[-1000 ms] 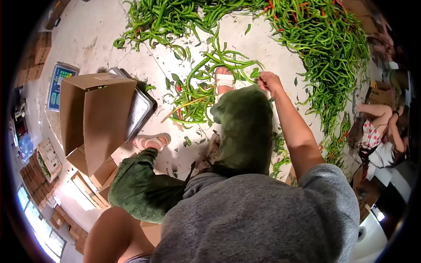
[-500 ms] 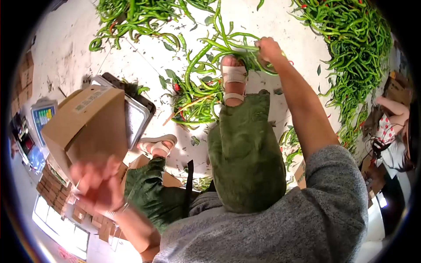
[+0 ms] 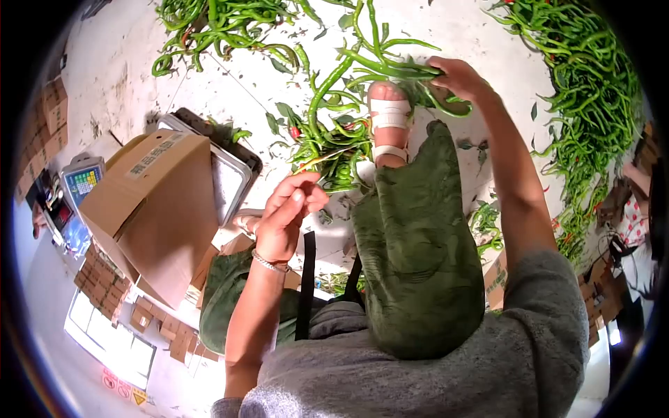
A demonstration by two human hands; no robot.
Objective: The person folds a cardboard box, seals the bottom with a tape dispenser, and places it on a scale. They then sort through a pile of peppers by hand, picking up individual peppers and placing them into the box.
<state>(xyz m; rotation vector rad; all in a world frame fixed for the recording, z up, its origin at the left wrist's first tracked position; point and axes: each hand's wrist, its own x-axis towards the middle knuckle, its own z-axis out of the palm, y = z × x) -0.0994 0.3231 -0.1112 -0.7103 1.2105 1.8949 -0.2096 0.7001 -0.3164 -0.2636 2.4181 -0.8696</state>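
Note:
My right hand (image 3: 456,78) is closed around the ends of several long green chili peppers (image 3: 390,68), just beyond my sandalled foot (image 3: 389,115). Its fingertips are partly hidden. My left hand (image 3: 287,212), with a bracelet at the wrist, hovers with loosely bent fingers and nothing visible in it. Beneath and ahead of that hand, a small heap of green chili peppers (image 3: 334,167) lies on the floor beside my foot, mixed with leaves and a red pepper (image 3: 295,132).
An open cardboard box (image 3: 167,202) sits on a scale platform (image 3: 233,177) at left, its display (image 3: 85,181) beside it. Larger chili piles lie at the upper left (image 3: 223,28) and right (image 3: 592,83). Another person's arm (image 3: 637,180) shows at the right edge.
My left hand has moved from beside the box to the right, over the floor near the small heap. My right hand keeps its hold on the peppers; the view has shifted slightly.

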